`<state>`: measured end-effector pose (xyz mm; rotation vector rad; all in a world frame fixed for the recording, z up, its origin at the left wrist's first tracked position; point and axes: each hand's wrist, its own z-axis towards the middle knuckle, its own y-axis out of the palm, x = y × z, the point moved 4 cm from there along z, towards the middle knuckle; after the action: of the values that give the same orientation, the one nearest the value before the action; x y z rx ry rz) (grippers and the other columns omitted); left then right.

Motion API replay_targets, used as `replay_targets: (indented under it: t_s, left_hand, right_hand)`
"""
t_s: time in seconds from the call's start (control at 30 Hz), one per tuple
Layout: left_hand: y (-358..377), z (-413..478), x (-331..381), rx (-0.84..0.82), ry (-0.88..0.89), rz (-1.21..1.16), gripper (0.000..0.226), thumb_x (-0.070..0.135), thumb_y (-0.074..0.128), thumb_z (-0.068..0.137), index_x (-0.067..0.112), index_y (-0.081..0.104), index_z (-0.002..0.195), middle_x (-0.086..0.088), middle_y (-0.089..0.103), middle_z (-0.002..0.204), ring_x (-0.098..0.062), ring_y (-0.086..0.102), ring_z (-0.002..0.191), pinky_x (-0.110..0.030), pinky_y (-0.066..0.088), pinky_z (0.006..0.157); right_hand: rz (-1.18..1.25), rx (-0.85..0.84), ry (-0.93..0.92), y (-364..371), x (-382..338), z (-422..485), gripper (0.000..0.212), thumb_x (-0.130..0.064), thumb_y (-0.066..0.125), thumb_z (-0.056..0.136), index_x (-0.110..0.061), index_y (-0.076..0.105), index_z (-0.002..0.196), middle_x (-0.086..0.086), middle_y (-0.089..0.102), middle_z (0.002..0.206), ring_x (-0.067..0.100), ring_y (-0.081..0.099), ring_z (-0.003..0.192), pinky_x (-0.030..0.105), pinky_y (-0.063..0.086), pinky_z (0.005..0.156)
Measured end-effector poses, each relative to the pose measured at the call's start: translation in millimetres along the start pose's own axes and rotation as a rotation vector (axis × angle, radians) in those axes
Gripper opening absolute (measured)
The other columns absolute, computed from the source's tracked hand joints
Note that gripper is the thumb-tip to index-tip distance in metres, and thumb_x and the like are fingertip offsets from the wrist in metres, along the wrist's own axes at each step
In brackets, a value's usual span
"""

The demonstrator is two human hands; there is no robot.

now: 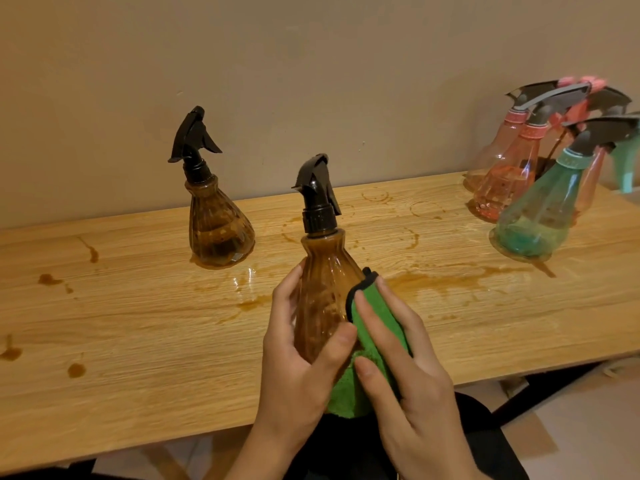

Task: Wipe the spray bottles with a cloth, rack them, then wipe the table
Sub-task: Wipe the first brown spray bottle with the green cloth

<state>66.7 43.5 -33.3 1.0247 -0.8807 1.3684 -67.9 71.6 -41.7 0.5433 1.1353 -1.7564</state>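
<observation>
— The left hand [294, 368], what had it got?

— It gripped a brown spray bottle [322, 299] round the ribbed belly; the thumb lay across the front and the fingers curled behind.

— Where was that bottle?

— Upright near the front edge of the tabletop [138, 341], black trigger head on top; its base was hidden by the hands, so I could not tell whether it rested on the wood.

— And the right hand [408, 386]?

— It held a green cloth [374, 327] against the bottle's right side; forefinger and thumb lay on the cloth, and a fold hung down between the two hands.

— Any others about?

— A second brown bottle [218, 226] stood farther back to the left, well apart, in a brown puddle; at the right end a green bottle [540, 209] and some pink bottles [502, 188] leaned together, their trigger heads up by a grey bar [554, 95]; whether they hung from it I could not tell.

— The tabletop itself?

— Pale wood, marked with brown spills [433, 282], drops and ring stains; a plain wall [311, 64] stood behind.
</observation>
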Motion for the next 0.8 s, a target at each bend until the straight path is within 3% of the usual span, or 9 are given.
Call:
replay_targets:
  t_s: [0.1, 0.2, 0.3, 0.43, 0.5, 0.6, 0.73, 0.8]
  left_hand:
    - [-4, -3, 1, 0.029, 0.039, 0.028, 0.069, 0.042, 0.078, 0.074, 0.055, 0.052, 0.136, 0.017, 0.064, 0.136, -0.011, 0.064, 0.126, -0.022, 0.053, 0.097]
    - [-3, -3, 1, 0.001, 0.046, 0.029, 0.068, 0.040, 0.077, 0.075, 0.053, 0.053, 0.137, 0.020, 0.063, 0.137, -0.009, 0.064, 0.125, -0.020, 0.053, 0.095]
    - [0, -2, 3, -0.050, 0.072, 0.073, 0.066, 0.040, 0.073, 0.078, 0.057, 0.051, 0.137, 0.025, 0.060, 0.139, -0.005, 0.063, 0.127, -0.017, 0.052, 0.096]
    - [0, -2, 2, -0.016, 0.075, 0.038, 0.064, 0.039, 0.071, 0.081, 0.051, 0.051, 0.140, 0.021, 0.062, 0.139, -0.007, 0.063, 0.127, -0.017, 0.052, 0.096]
    - [-4, -1, -1, 0.045, 0.060, -0.006, 0.064, 0.039, 0.070, 0.081, 0.048, 0.051, 0.142, 0.016, 0.064, 0.138, -0.011, 0.064, 0.126, -0.021, 0.053, 0.097]
    - [-7, 0, -1, 0.091, 0.045, -0.041, 0.065, 0.040, 0.068, 0.083, 0.042, 0.051, 0.146, 0.013, 0.066, 0.136, -0.013, 0.067, 0.122, -0.022, 0.054, 0.095]
    - [-4, 0, 2, 0.019, 0.044, -0.035, 0.063, 0.035, 0.068, 0.085, 0.039, 0.052, 0.146, 0.014, 0.065, 0.138, -0.012, 0.065, 0.126, -0.019, 0.052, 0.096]
    - [-3, -1, 2, -0.029, 0.041, -0.036, 0.062, 0.033, 0.069, 0.085, 0.045, 0.054, 0.144, 0.012, 0.064, 0.141, -0.015, 0.063, 0.129, -0.021, 0.052, 0.098]
  right_hand:
    - [0.031, 0.020, 0.013, -1, -2, 0, 0.046, -0.054, 0.039, 0.104, -0.053, 0.037, 0.150, -0.018, 0.027, 0.164, 0.001, 0.027, 0.150, 0.009, 0.028, 0.111]
    - [0.194, 0.012, 0.092, -7, -2, 16, 0.041, -0.051, 0.041, 0.105, -0.062, 0.039, 0.145, -0.031, 0.039, 0.153, -0.008, 0.035, 0.142, 0.009, 0.035, 0.107]
    - [0.321, 0.015, 0.154, -13, -2, 30, 0.041, -0.047, 0.044, 0.103, -0.059, 0.045, 0.142, -0.036, 0.050, 0.142, -0.012, 0.044, 0.134, 0.012, 0.042, 0.104]
    - [0.101, -0.034, 0.030, -11, -6, 21, 0.047, -0.045, 0.039, 0.107, -0.053, 0.032, 0.153, -0.028, 0.036, 0.156, -0.005, 0.034, 0.144, 0.009, 0.034, 0.108]
    - [-0.003, -0.058, 0.000, -6, -4, 7, 0.047, -0.047, 0.037, 0.106, -0.054, 0.033, 0.152, -0.022, 0.026, 0.164, 0.000, 0.026, 0.150, 0.011, 0.027, 0.114]
    - [-0.045, -0.029, -0.023, -1, 1, -9, 0.046, -0.048, 0.034, 0.107, -0.047, 0.037, 0.153, -0.012, 0.025, 0.166, 0.007, 0.025, 0.152, 0.012, 0.027, 0.115]
    - [0.028, -0.036, 0.040, -3, -3, 9, 0.046, -0.051, 0.035, 0.105, -0.056, 0.033, 0.151, -0.021, 0.029, 0.162, -0.001, 0.029, 0.149, 0.009, 0.029, 0.112]
    - [0.100, -0.035, 0.055, -8, -6, 23, 0.046, -0.049, 0.038, 0.106, -0.057, 0.031, 0.150, -0.025, 0.036, 0.157, -0.003, 0.033, 0.146, 0.015, 0.036, 0.111]
